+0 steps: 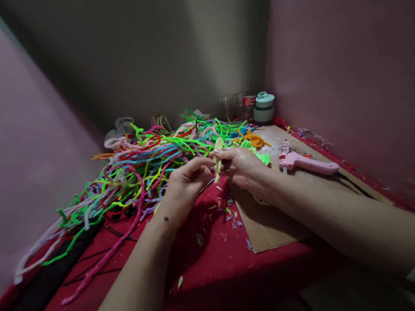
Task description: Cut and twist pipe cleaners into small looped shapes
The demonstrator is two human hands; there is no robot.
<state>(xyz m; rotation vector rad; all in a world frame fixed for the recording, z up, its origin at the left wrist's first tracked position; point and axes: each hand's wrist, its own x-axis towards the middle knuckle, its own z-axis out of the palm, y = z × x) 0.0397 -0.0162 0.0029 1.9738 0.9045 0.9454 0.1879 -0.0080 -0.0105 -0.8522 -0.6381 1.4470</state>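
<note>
A pale yellow piece of fuzzy pipe cleaner [218,144] stands upright between my hands, its lower end frayed. My right hand [246,168] pinches it between thumb and fingertips. From the other side, my left hand [189,178] is closed, with its fingertips at the piece's edge; part of its grip is hidden. A thin dark tip shows just below the left fingers, too small to name. Behind my right hand lies a bright green fuzzy bundle [253,151], partly covered by the hand.
A big tangle of coloured pipe cleaners [178,145] spreads over the red cloth [208,264] at left and back. On the right, a pink glue gun [309,163] with a black cord rests on a cardboard sheet [269,229]. A mint-lidded bottle [264,108] stands behind. Fuzz scraps litter the cloth.
</note>
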